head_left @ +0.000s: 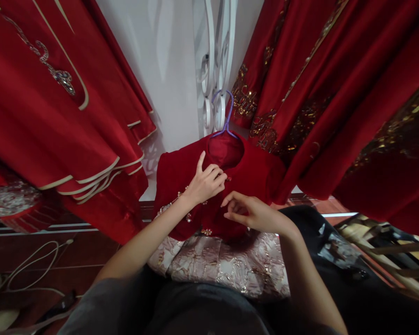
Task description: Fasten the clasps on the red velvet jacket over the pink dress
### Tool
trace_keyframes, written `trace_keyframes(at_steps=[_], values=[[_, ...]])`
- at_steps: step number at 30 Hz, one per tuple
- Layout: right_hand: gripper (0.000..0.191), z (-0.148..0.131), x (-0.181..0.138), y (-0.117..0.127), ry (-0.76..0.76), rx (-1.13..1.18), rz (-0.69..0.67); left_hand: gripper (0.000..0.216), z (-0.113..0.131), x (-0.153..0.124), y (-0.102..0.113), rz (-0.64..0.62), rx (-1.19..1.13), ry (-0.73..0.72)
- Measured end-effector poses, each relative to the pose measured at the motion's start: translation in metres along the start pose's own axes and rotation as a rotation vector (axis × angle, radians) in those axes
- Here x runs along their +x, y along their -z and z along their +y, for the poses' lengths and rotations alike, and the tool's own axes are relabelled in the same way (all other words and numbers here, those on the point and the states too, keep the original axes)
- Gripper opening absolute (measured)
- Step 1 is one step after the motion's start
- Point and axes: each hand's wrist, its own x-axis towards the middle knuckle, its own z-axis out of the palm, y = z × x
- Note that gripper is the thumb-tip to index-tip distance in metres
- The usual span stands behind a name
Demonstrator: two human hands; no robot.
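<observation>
In front of me a dark red jacket [185,163] with a round neckline hangs on a purple hanger [226,122]. Gold and beaded ornaments [206,231] run down its front. My left hand [207,180] is at the front edge just under the neckline, its thumb and fingertips closed on the jacket there and one finger raised; the exact grip is partly hidden. Lower and to the right, my right hand [249,213] hovers close to the jacket front, fingers bent, with a gap between thumb and fingers and nothing in it. Pale pink, shiny brocade fabric [226,263] shows below the jacket.
Red garments with cream piping [91,125] hang at left; red garments with gold sequins [335,116] hang at right. White scrollwork metal [209,70] stands behind the hanger. A white cable [38,265] lies on the floor at left. Black fabric [307,232] lies at right.
</observation>
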Motion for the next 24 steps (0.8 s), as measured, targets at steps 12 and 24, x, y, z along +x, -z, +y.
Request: trace_keyframes(at_steps=[12, 24], values=[[0.053, -0.006, 0.061, 0.0, 0.116, 0.224, 0.616, 0.042, 0.002, -0.004, 0.005, 0.13, 0.113, 0.286], [0.062, 0.007, 0.036, 0.048, -0.245, -0.615, 0.815, 0.049, -0.092, -0.01, 0.059, 0.151, 0.085, 0.842]])
